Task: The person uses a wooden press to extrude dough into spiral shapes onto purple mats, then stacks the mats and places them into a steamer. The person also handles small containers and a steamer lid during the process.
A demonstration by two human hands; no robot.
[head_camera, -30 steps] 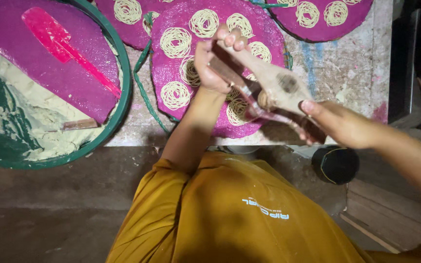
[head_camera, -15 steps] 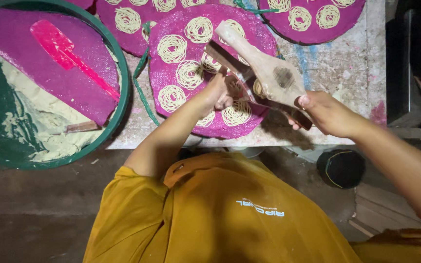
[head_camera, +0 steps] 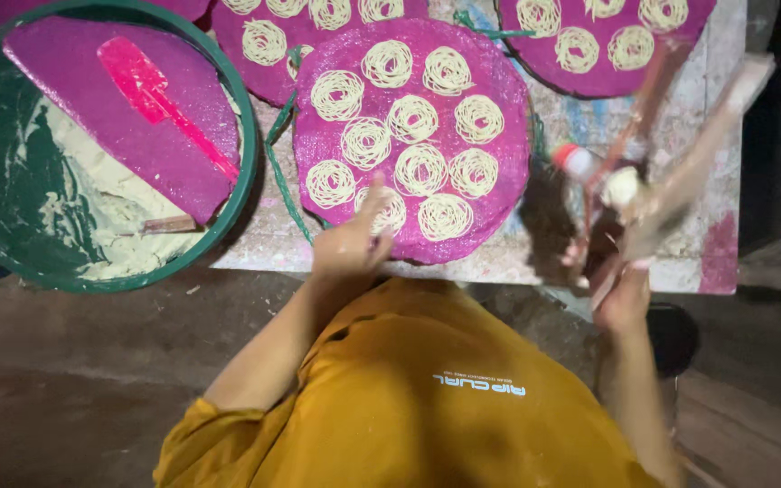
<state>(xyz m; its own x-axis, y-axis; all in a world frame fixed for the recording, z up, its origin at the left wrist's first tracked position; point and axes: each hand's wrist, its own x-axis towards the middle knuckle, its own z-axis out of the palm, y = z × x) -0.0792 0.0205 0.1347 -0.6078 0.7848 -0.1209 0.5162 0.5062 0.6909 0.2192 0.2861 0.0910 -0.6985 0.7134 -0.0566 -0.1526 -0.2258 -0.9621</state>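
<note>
Magenta round mat (head_camera: 499, 194): left hand (head_camera: 350, 246) rests open-fingered on its near edge. Right hand (head_camera: 624, 294) grips the blurred wooden press (head_camera: 671, 194) over bare tabletop (head_camera: 544, 262) right.

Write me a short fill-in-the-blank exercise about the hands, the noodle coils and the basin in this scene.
1. The left hand touches the near edge of the round ____ mat that carries the noodle coils.
2. The right hand holds a blurred wooden press to the ____ of that mat.
3. The red spatula lies on a mat inside the ____ basin.

Missing words: purple; right; green
</note>
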